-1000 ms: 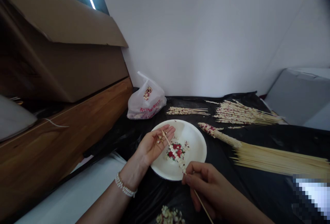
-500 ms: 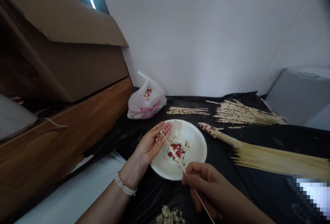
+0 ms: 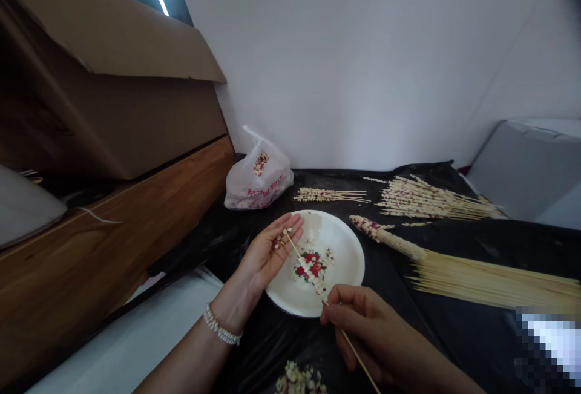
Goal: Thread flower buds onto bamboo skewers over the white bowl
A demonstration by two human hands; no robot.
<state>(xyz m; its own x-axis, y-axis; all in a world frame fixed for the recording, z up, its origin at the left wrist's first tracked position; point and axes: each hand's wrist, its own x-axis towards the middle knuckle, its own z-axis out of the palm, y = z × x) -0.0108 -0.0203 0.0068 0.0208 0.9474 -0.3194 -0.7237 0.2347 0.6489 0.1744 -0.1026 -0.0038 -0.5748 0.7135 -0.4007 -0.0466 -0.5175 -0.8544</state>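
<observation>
My left hand (image 3: 267, 253) is palm up with its fingers stretched out over the left rim of a white enamel basin (image 3: 347, 242). A few pale corn kernels (image 3: 278, 244) rest on its fingers. My right hand (image 3: 358, 321) pinches a thin bamboo skewer (image 3: 358, 357). Pale and dark-red kernels are threaded along the skewer's middle, above my right fingers. Its bare upper end slants to my left fingers, where one kernel sits at the tip. Inside the basin, loose kernels (image 3: 329, 255) lie around a printed red flower.
Behind the basin stand a plastic bag (image 3: 258, 179) of kernels and a small bundle of filled skewers (image 3: 318, 195). More filled skewers (image 3: 413, 197) and many bare skewers (image 3: 490, 276) lie right. A kernel pile (image 3: 299, 379) is in front; a cardboard box (image 3: 113, 115) is left.
Both hands stay almost in place. The skewer's tip has shifted very slightly at my left fingers, against a kernel there.
</observation>
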